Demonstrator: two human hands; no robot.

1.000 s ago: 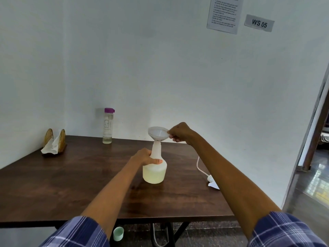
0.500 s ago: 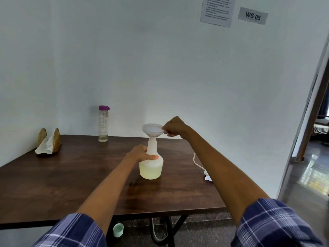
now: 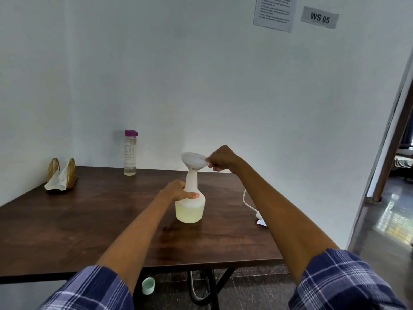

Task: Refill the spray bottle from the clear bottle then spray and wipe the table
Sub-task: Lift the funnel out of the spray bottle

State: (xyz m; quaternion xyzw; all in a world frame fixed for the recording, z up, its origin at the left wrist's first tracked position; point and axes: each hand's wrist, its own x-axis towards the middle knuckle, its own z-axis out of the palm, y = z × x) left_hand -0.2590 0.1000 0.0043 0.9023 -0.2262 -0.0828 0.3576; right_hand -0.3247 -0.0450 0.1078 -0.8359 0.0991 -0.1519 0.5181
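A white spray bottle body [image 3: 190,209] with pale yellow liquid in its lower part stands mid-table, its spray head off. My left hand [image 3: 178,190] grips its shoulder and neck. A white funnel [image 3: 194,162] sits tilted in the bottle's mouth, and my right hand [image 3: 222,161] pinches its right rim. The clear bottle [image 3: 130,153] with a purple cap stands upright at the table's back edge, near the wall. The white spray head with its tube [image 3: 257,217] lies on the table at the right, partly hidden by my right forearm.
A wooden napkin holder with white tissue [image 3: 61,179] stands at the back left of the dark wooden table [image 3: 67,231]. A pale green cap [image 3: 148,285] lies on the floor under the front edge. A doorway [image 3: 393,175] opens at the right.
The funnel has tilted a little in the bottle's mouth under my right hand. The camera has shifted slightly; both hands keep their grips.
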